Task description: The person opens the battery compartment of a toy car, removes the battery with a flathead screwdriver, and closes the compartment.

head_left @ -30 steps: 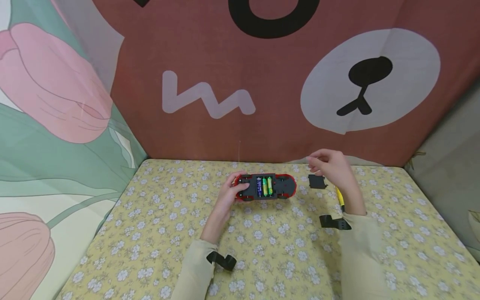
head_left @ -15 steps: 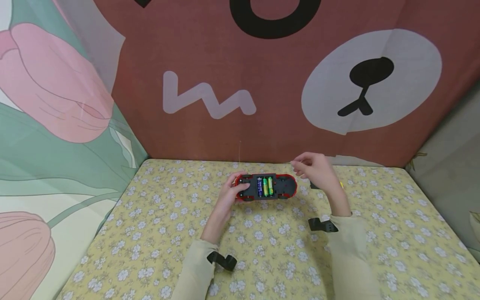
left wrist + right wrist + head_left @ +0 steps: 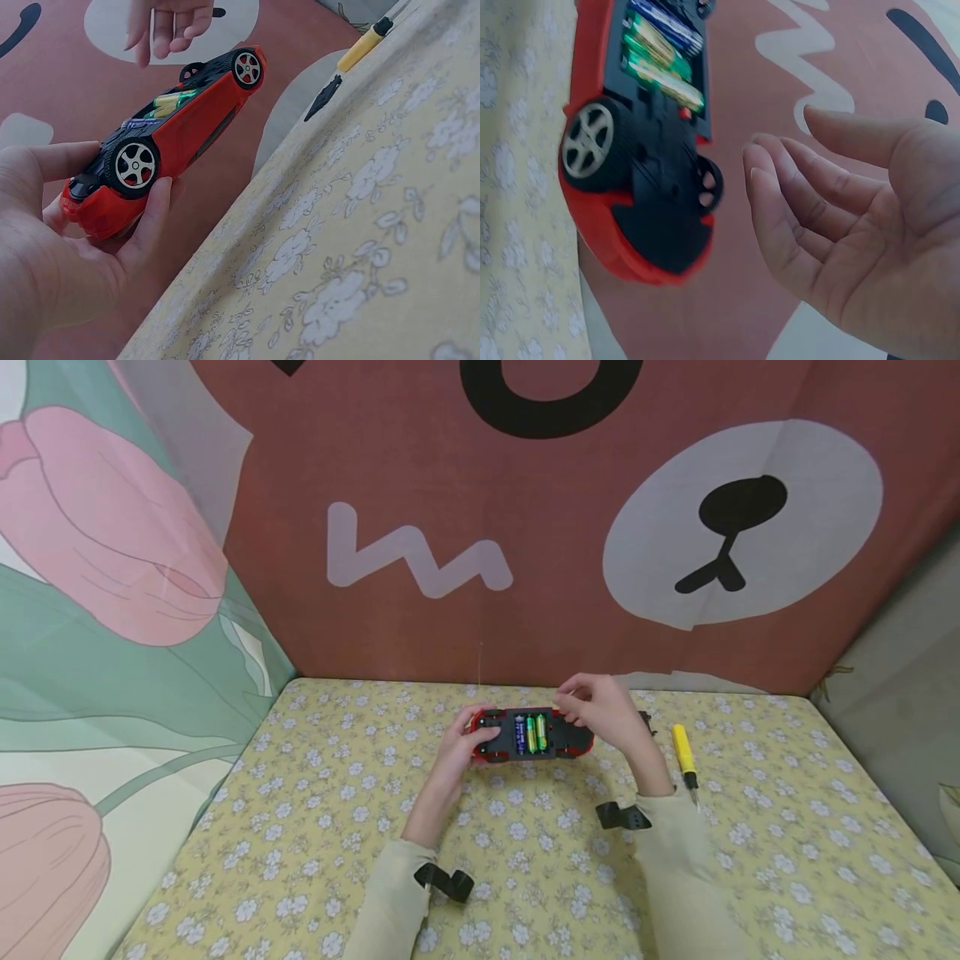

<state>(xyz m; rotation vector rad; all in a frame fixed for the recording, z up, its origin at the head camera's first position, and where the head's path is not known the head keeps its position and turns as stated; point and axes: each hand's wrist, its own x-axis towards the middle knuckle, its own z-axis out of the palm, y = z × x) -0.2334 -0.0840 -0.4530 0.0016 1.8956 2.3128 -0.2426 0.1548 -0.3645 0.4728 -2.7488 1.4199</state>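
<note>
A red toy car (image 3: pixel 498 752) is held upside down in my left hand (image 3: pixel 453 747), thumb on the black underside and fingers round one end, as the left wrist view (image 3: pixel 195 131) also shows. Its battery bay lies uncovered: two green batteries (image 3: pixel 660 56) sit beside a blue one (image 3: pixel 667 26). Over the car's other end hovers my right hand (image 3: pixel 603 710). In the right wrist view that hand (image 3: pixel 840 210) is loosely bent, apart from the car, with nothing between thumb and fingers.
Right of the car a yellow screwdriver (image 3: pixel 684 752) lies on the flowered tablecloth (image 3: pixel 337 843). A black battery cover (image 3: pixel 647 720) is mostly hidden behind my right hand; the left wrist view shows this cover (image 3: pixel 324 97) near the screwdriver. A printed curtain stands behind the table.
My right hand has moved left and slightly down, from above the battery cover to over the car's right end. The screwdriver is uncovered now. My left hand and the car have stayed put.
</note>
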